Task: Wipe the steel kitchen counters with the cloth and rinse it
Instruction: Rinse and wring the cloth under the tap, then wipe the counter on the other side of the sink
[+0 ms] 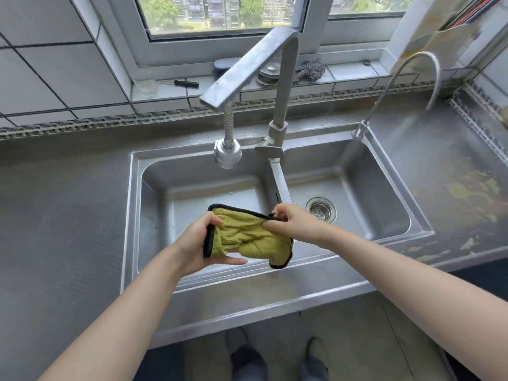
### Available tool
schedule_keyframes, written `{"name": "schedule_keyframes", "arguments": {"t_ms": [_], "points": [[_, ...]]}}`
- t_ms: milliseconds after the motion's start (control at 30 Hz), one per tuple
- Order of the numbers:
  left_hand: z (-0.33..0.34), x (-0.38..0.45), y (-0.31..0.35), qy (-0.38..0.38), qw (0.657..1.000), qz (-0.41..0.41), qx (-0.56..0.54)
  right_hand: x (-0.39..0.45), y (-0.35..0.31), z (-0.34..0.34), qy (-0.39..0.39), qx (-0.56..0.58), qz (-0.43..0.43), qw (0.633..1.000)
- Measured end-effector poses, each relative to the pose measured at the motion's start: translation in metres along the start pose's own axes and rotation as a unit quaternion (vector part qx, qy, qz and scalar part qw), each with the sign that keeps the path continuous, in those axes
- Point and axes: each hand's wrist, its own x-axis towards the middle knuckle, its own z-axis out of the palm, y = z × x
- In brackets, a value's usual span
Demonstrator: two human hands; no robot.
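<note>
Two bare forearms reach up from the bottom corners of the frame and meet over the middle. The left hand (199,244), just left of centre, is turned palm inward with its thumb curled over the black-trimmed left edge of the cloth (248,237); its fingers lie under the fabric, one fingertip poking out flat beneath the lower edge. The right hand (292,222), slightly higher and just right of centre, is bent at the wrist, its fingers bunched together and pinching the cloth's upper right corner. Between the two hands the yellow-green cloth hangs crumpled and slack, its lower right corner drooping toward the near rim of the sink (247,290).

The cloth is held above the left basin (192,193) of the double sink, close to the divider. The drain strainer (321,209) sits in the right basin, just beyond the right hand. The tall faucet (247,64) angles from the upper centre down to a spray head above the left basin. A thin curved tap (406,67) stands at the upper right. Steel counter (63,215) spreads on both sides, with yellowish stains on the right stretch. At the bottom centre, two shoes (248,361) show on the floor.
</note>
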Motion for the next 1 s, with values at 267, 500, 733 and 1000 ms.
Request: {"name": "schedule_keyframes", "arguments": {"t_ms": [267, 500, 733, 1000], "points": [[0.069, 0.018, -0.034, 0.206, 0.966, 0.140, 0.064, -0.050, 0.051, -0.077, 0.032, -0.020, -0.008, 0.999], [0.124, 0.043, -0.093, 0.283, 0.915, 0.186, 0.219, -0.093, 0.121, -0.115, -0.001, 0.039, 0.051, 0.998], [0.134, 0.077, -0.127, 0.378, 0.794, 0.233, 0.415, -0.110, 0.177, -0.110, 0.053, -0.343, 0.038, 0.937], [0.105, 0.087, -0.163, 0.417, 0.679, 0.176, 0.577, -0.087, 0.177, -0.050, 0.025, -0.461, -0.339, 0.820]]}}
